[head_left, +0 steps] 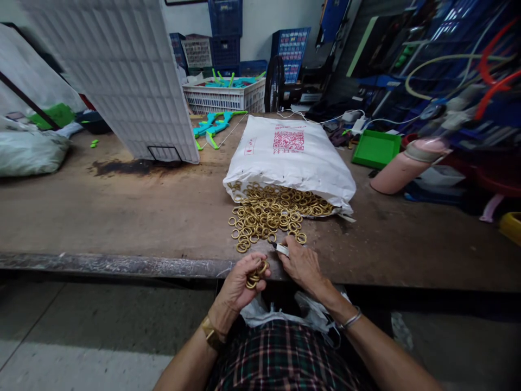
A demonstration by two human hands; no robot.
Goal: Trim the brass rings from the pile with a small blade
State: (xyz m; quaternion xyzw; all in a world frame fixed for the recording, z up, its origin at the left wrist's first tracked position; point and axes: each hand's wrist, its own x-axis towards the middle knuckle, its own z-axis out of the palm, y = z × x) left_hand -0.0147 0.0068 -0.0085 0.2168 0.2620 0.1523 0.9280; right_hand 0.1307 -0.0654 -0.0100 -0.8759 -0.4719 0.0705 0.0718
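Rings (266, 217) spill from the near end of a sack (288, 157); the left hand (241, 281), fingers curled, clasps several; the right hand (303, 264) grips a white tool (282, 250).

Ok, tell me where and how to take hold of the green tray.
The near rim of the green tray looks best, pinched from the front through the gap between the white sack and pink bottle: it seems to sit open side up, with raised edges to grip.
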